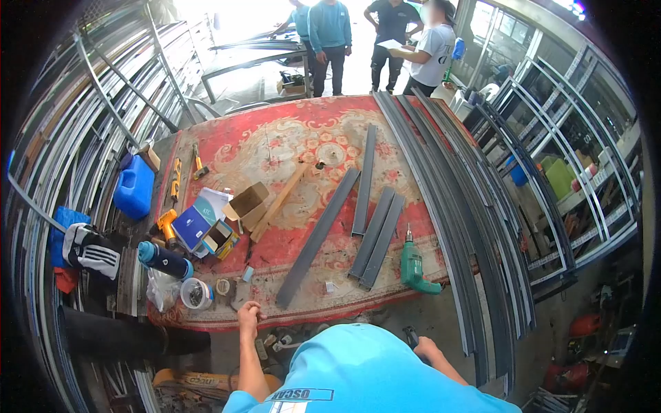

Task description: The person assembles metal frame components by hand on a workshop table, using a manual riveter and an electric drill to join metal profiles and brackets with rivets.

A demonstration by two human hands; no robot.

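My left hand [249, 319] hovers at the near edge of the carpet-covered table, fingers curled closed, and I see nothing in them. My right hand [428, 350] is low beside my body, closed around a black object [412, 336] whose kind I cannot make out. Beyond the left hand a dark grey metal profile [318, 237] lies slantwise on the red carpet [289, 124]. Two shorter profiles [377, 237] lie side by side to its right, with another profile [365, 179] above them. A green power drill [415, 265] rests near the right hand, bit pointing away.
Long metal profiles [454, 206] run along the table's right side. At left are a blue jerrycan [134, 187], a yellow drill [167, 226], a dark blue bottle [165, 260], a tub of small parts [196, 294] and an open carton [246, 202]. Several people stand beyond the table.
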